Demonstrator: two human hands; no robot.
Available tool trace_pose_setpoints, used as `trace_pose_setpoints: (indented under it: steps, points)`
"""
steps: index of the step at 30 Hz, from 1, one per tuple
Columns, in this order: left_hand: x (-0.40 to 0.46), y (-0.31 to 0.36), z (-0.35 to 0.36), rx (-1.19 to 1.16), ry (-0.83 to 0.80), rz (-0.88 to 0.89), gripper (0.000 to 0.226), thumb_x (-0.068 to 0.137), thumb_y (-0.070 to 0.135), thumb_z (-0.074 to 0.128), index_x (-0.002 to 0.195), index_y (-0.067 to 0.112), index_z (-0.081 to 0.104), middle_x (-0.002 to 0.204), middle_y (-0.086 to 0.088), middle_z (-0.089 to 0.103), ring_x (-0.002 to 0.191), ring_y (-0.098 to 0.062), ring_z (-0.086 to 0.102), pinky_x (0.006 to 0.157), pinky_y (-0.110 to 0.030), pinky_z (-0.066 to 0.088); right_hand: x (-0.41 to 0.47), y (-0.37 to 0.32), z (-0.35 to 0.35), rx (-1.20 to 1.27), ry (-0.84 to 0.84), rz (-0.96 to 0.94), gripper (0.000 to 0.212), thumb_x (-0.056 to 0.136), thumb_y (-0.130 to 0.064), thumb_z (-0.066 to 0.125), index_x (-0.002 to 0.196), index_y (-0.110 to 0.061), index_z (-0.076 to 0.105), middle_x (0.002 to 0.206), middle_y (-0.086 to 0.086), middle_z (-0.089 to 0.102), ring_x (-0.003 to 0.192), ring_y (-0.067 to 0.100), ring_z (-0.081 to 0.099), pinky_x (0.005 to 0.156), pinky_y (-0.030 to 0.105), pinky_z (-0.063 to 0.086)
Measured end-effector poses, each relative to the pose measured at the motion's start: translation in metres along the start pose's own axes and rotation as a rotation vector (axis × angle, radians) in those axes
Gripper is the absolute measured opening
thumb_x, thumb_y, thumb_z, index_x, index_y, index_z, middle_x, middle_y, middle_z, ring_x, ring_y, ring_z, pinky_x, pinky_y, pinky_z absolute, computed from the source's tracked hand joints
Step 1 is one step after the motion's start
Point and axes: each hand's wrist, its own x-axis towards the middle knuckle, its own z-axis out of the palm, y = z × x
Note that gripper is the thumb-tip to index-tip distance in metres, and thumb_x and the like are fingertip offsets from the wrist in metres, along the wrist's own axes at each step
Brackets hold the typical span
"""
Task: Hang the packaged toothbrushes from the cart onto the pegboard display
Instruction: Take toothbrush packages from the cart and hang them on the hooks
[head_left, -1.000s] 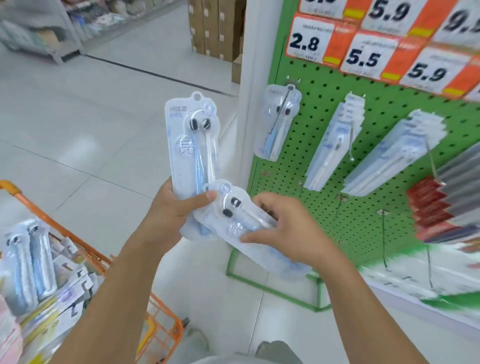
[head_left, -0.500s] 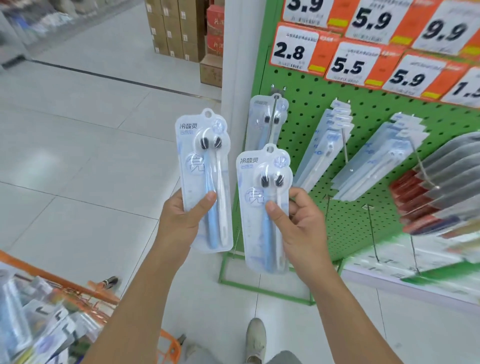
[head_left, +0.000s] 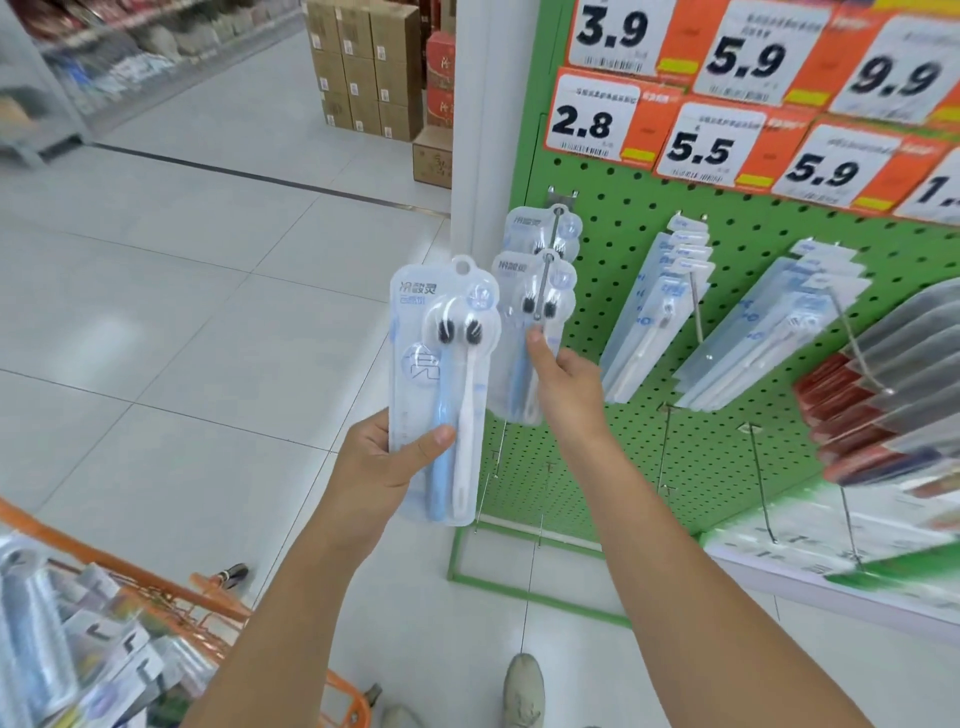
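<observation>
Right hand (head_left: 563, 387) pinches a pack (head_left: 524, 332) on the hook (head_left: 543, 288); left hand (head_left: 382, 465) grips another pack (head_left: 441, 384).

Pegboard display (head_left: 639, 457) at right; price tags (head_left: 727, 140) along its top. Two toothbrush packs on far-left peg (head_left: 545, 280), near one (head_left: 524, 338) before far one (head_left: 540, 231), right hand (head_left: 569, 389) on near one. Left hand (head_left: 384, 467) holds third pack (head_left: 441, 384), left of peg. Cart (head_left: 119, 639) near left; boxes (head_left: 363, 67) far centre
</observation>
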Motion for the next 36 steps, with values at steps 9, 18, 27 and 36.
trace_pose_setpoints:
  steps: [9,18,27,36]
  points:
    - [0.003,0.003,0.012,0.020,-0.135,0.003,0.027,0.074,0.017,0.074,0.100,0.013,0.077,0.101,-0.008,0.078,0.091,-0.020,0.075,0.075,-0.024,0.057,0.014,-0.002,0.010,0.009,-0.025,0.272,0.081,0.090,-0.073,0.052,0.135,-0.005,0.052,0.142,0.014,0.054,0.113,0.022,0.059,0.099,0.044,0.047]
    - [0.010,-0.007,0.018,0.033,-0.158,-0.009,0.033,0.077,0.013,0.074,0.110,0.006,0.073,0.105,-0.009,0.077,0.096,-0.022,0.074,0.079,-0.025,0.057,-0.095,-0.020,-0.019,0.415,-0.207,-0.268,0.028,0.096,-0.035,0.057,0.109,-0.013,0.068,0.096,0.001,0.076,0.089,0.015,0.071,0.080,0.027,0.056]
    - [0.014,-0.021,0.024,0.031,-0.185,-0.046,0.029,0.087,0.004,0.068,0.117,0.008,0.070,0.109,-0.005,0.076,0.099,-0.015,0.073,0.080,-0.019,0.054,-0.084,-0.015,-0.019,0.394,-0.173,-0.288,0.013,0.094,0.005,0.060,0.106,-0.001,0.063,0.073,-0.016,0.069,0.064,-0.004,0.060,0.064,0.011,0.047]
    - [0.019,-0.025,0.027,0.080,-0.203,-0.054,0.030,0.090,0.004,0.067,0.120,0.008,0.069,0.112,-0.005,0.076,0.102,-0.017,0.072,0.081,-0.020,0.054,-0.083,-0.009,-0.026,0.361,-0.144,-0.298,0.012,0.096,-0.001,0.061,0.106,-0.006,0.065,0.080,-0.014,0.071,0.068,-0.002,0.061,0.066,0.013,0.048]
